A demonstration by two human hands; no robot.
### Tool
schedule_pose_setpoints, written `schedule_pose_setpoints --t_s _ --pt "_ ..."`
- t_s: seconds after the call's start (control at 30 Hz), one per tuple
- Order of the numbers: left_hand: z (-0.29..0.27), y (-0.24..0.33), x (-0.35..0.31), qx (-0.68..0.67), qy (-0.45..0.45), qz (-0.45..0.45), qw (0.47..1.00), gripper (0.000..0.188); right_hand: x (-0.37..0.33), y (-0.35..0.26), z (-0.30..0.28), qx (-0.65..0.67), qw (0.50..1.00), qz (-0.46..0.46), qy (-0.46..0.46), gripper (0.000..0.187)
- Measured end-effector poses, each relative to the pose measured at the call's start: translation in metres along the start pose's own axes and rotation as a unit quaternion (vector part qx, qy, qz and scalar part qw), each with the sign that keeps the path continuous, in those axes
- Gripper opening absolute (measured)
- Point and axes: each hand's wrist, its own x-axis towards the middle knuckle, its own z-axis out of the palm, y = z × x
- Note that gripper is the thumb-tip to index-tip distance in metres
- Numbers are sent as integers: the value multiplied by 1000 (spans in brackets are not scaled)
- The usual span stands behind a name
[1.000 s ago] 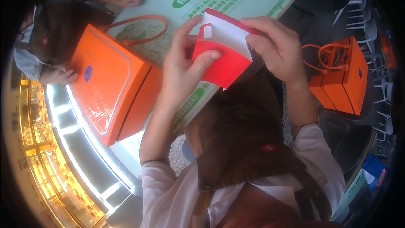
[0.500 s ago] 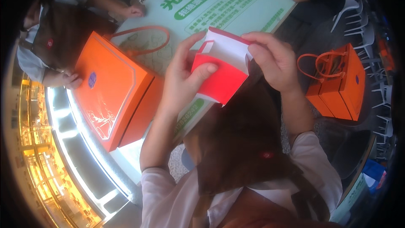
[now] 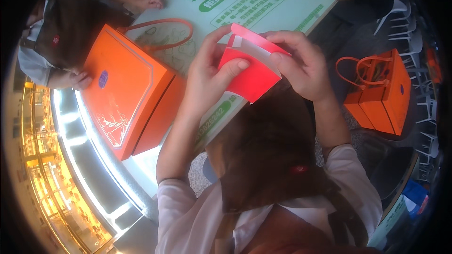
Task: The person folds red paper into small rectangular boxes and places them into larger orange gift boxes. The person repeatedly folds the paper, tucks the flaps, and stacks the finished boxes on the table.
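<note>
A small red cardboard box (image 3: pixel 252 80) with a white inside hangs between my hands, above the table's near edge. Its top is partly open, the far flap standing bent up. My left hand (image 3: pixel 214 68) grips its left side, thumb laid across the red front panel. On the other side my right hand (image 3: pixel 301 66) pinches the rim and flap, thumb at the box's opening. Whether anything lies inside the box cannot be seen.
A large orange gift box (image 3: pixel 134 94) with a handle stands left on the pale green-printed table (image 3: pixel 197 23), with a co-worker's hand (image 3: pixel 80 80) against it. Another orange handled box (image 3: pixel 381 94) is at the right. More arms rest across the table; white chairs (image 3: pixel 409 37) line the far right.
The red box has tipped and shifted slightly up and right. Its opening looks narrower, as the far flap leans further over. My right fingers have moved in closer along that flap.
</note>
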Motion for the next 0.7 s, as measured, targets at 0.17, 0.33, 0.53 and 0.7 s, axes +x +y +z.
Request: schedule_pose_setpoints --t_s 0.17,0.33,0.53,0.7 --pt "2 -3 0 -3 4 29 1000 72 2 5 -2 -75 995 -69 -18 19" --pt "1 -1 1 17 -4 31 999 73 -1 9 -1 -67 996 -65 -18 17" --pt "-3 -5 1 35 -12 38 999 65 -5 12 -2 52 998 -22 -19 16" --pt "2 7 -1 71 -13 12 997 60 -1 8 -5 25 997 -43 -67 16"
